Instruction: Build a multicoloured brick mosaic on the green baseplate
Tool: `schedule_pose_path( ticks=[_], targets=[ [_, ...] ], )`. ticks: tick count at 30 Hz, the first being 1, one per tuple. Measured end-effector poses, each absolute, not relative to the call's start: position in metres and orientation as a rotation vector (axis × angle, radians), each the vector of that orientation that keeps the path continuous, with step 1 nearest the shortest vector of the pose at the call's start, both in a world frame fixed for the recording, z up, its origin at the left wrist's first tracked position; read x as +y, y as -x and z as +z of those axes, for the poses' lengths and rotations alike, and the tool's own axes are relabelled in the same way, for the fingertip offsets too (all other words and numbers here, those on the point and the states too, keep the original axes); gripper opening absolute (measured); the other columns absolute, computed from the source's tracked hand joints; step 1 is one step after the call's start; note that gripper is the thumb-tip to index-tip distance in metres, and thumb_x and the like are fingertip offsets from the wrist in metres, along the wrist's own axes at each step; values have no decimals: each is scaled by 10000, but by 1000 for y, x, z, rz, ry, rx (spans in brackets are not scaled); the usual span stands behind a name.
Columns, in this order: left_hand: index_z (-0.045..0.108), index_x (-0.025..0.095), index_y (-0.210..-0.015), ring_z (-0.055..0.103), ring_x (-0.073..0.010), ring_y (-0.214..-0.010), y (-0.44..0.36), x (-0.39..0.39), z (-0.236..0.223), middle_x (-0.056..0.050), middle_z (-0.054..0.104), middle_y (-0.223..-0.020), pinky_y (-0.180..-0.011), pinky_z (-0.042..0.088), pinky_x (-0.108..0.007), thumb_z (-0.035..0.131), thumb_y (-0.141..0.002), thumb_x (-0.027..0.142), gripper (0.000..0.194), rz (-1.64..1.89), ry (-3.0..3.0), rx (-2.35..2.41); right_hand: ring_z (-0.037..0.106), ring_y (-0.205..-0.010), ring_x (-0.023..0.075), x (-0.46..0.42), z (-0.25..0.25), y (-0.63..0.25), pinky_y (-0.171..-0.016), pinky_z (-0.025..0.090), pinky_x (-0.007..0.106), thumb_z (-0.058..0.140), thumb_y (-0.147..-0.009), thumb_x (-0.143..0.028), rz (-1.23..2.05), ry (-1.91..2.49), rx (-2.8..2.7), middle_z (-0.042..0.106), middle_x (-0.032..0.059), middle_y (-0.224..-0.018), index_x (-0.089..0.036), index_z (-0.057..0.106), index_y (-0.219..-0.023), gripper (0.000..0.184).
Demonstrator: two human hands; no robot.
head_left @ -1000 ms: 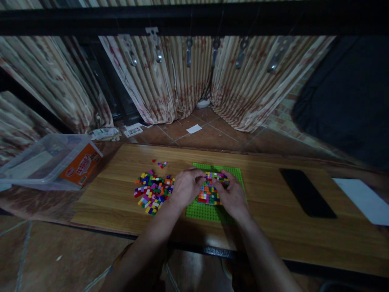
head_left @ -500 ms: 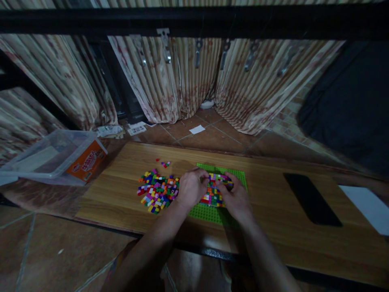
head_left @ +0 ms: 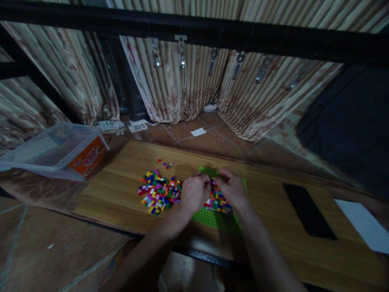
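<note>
A green studded baseplate (head_left: 206, 217) lies on the wooden table, bearing a dense patch of small colourful toy bricks (head_left: 219, 201). My left hand (head_left: 196, 192) is over the patch's left side, its fingers curled into a pinch; what sits between the fingertips is hidden. From the right, my right hand (head_left: 233, 190) reaches over the patch's upper part, thumb and fingers bent together close to the left fingertips. Anything held there is too small to make out. Beside my left hand spreads a pile of loose bricks (head_left: 159, 192).
A few stray bricks (head_left: 167, 165) lie behind the pile. A clear plastic box (head_left: 65, 162) with an orange label stands left of the table (head_left: 115, 182). On the right are a black flat slab (head_left: 308, 211) and a white sheet (head_left: 363, 225). Striped curtains (head_left: 167, 89) hang behind.
My right hand has shifted from the patch's right side to its upper part, uncovering more bricks. My left hand stays at the left side, still pinched. The camera view has tilted slightly.
</note>
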State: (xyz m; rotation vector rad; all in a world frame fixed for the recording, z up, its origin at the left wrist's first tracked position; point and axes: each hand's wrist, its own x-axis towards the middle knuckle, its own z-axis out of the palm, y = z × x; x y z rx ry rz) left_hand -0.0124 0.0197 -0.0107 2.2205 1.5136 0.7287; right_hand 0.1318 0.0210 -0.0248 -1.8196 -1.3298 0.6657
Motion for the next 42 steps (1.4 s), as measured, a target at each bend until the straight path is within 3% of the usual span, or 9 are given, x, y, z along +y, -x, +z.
schedule_pose_path(
  ticks=[23, 30, 36, 42],
  targets=[
    [665, 205, -802, 648, -167, -802, 5, 13, -12, -41, 683, -859, -749, 508, -255, 452, -870, 213, 224, 713, -2198, 1592, 647, -732, 223, 10, -34, -129, -678, 486, 342, 635, -682, -439, 750, 1814, -1202, 717, 67, -830, -165, 704, -1008, 431],
    [695, 223, -895, 658, -152, -789, 31, 24, -4, -21, 712, -884, -747, 508, -243, 465, -856, 208, 233, 763, -2164, 1497, 657, -825, 241, 6, -39, -132, -748, 496, 372, 630, -695, -523, 699, 1796, -1230, 717, 83, -925, -183, 686, -1067, 507],
    [719, 180, -931, 661, -157, -844, 99, 54, 2, -38, 726, -919, -772, 503, -236, 496, -739, 81, 311, 534, -2183, 1495, 670, -836, 250, -1, -35, -138, -746, 512, 383, 634, -710, -570, 768, 1806, -1174, 718, 78, -935, -205, 662, -1114, 545],
    [737, 234, -876, 653, -169, -885, 103, 52, -4, -13, 731, -923, -810, 498, -243, 582, -652, 122, 294, 385, -2216, 1454, 665, -868, 254, -1, -32, -139, -788, 499, 397, 631, -722, -551, 710, 1844, -1213, 715, 84, -968, -196, 665, -1114, 529]
  ],
)
